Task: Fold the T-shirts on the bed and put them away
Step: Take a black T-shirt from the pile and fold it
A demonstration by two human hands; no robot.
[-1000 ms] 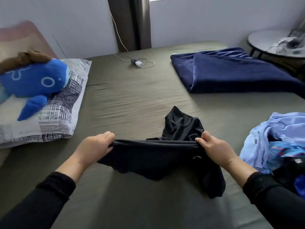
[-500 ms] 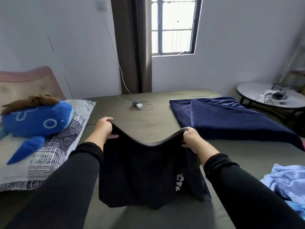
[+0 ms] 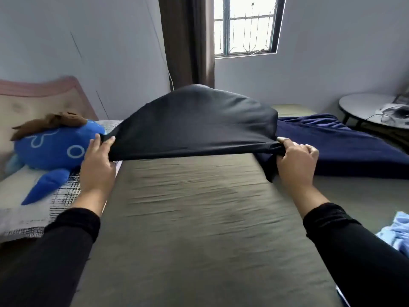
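A black T-shirt (image 3: pixel 194 125) billows in the air above the olive bed sheet (image 3: pixel 194 218), spread wide and bulging upward in the middle. My left hand (image 3: pixel 97 160) pinches its left edge in front of the blue plush. My right hand (image 3: pixel 296 160) grips the right edge, with a corner of the cloth hanging below the fist. A heap of light blue clothes (image 3: pixel 396 231) shows at the right edge of the bed, mostly cut off.
A blue plush toy (image 3: pixel 55 147) lies on a patterned pillow (image 3: pixel 33 209) at the left. A folded navy blanket (image 3: pixel 345 147) lies at the right rear. A round side table (image 3: pixel 371 107) with cables stands beyond it. Wall, curtain and window behind.
Both hands lifted the black T-shirt from the bed, moved apart and flicked it forward; it now billows out flat instead of hanging down. The view has tilted upward.
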